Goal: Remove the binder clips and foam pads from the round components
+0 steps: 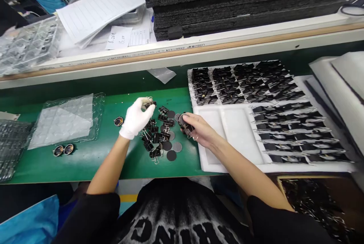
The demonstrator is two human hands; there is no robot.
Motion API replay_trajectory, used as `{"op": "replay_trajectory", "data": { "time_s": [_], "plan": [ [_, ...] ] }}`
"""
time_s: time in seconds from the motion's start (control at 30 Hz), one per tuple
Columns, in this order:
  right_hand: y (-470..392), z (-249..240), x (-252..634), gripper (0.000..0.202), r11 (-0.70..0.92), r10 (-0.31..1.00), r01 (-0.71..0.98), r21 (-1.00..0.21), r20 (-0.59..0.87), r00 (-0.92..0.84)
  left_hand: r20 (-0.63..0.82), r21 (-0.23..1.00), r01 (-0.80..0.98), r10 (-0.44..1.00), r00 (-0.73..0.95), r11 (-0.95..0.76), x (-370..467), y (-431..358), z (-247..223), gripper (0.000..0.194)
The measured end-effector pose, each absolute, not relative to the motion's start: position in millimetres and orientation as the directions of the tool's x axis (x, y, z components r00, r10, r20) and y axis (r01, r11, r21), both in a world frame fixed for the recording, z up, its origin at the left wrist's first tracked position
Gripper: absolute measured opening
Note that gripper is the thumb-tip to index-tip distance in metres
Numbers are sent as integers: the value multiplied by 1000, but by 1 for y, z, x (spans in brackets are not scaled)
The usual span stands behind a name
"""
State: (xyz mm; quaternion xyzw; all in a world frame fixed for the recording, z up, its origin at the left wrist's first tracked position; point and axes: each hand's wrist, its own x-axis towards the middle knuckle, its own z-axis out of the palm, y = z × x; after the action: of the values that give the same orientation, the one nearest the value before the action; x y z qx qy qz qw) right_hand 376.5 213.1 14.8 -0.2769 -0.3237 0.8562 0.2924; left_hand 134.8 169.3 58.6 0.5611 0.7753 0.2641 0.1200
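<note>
Left of the white rectangular tray (238, 134), the left hand (136, 118) is pinching a black metal clip (152, 104); the right hand (201, 127) is gripping a round, dark piece (186, 125), perhaps risking slippage through slackening.

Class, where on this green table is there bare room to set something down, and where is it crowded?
Bare green table shows between the paired round pieces and the left forearm, and in a narrower strip between the round discs and the white tray. Crowded: black binder clips and discs between left hand and right hand.
</note>
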Motion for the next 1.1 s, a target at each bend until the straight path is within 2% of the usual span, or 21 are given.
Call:
{"op": "replay_trajectory", "data": {
  "time_s": [0.07,0.13,0.23,0.33,0.43,0.5,0.57,0.63,0.7,0.77,0.8,0.9,1.1],
  "plan": [
    [205,13,373,34,-532,707,-325,-782,-199,-679,214,713,699,931,-296,58,155,154,56,45],
    [198,12,371,34,-440,738,-354,-825,-107,-666,269,729,680,946,-182,-77,175,142,55,44],
    [194,11,372,31,-392,737,-395,-831,-27,-676,390,553,803,921,-13,-223,191,130,54,41],
    [196,11,375,31,-442,716,-432,-786,-19,-698,490,346,881,863,124,-323,190,127,54,44],
    [199,12,377,36,-456,717,-432,-778,-34,-697,498,250,879,832,243,-407,181,127,54,49],
    [200,13,377,35,-410,743,-420,-810,-29,-668,470,249,855,829,305,-456,177,127,55,50],
    [199,13,376,30,-352,762,-407,-843,-6,-648,454,326,847,855,250,-420,174,126,57,50],
    [198,14,376,25,-297,762,-390,-871,29,-647,375,446,857,923,82,-257,173,125,63,49],
    [197,15,376,23,-257,756,-364,-896,49,-653,184,492,869,982,-50,-48,174,126,72,38],
    [196,16,377,23,-224,752,-327,-918,51,-658,-9,432,898,997,-82,78,176,128,82,22],
    [196,17,378,23,-213,747,-307,-928,48,-663,-63,399,912,995,-75,94,177,129,86,26],
    [198,19,380,24,-190,712,-255,-948,46,-701,-100,362,929,994,-41,75,180,131,94,45],
    [202,19,386,25,-89,623,-177,-980,84,-778,-229,357,932,973,16,69,179,125,96,53]
  ]
}}
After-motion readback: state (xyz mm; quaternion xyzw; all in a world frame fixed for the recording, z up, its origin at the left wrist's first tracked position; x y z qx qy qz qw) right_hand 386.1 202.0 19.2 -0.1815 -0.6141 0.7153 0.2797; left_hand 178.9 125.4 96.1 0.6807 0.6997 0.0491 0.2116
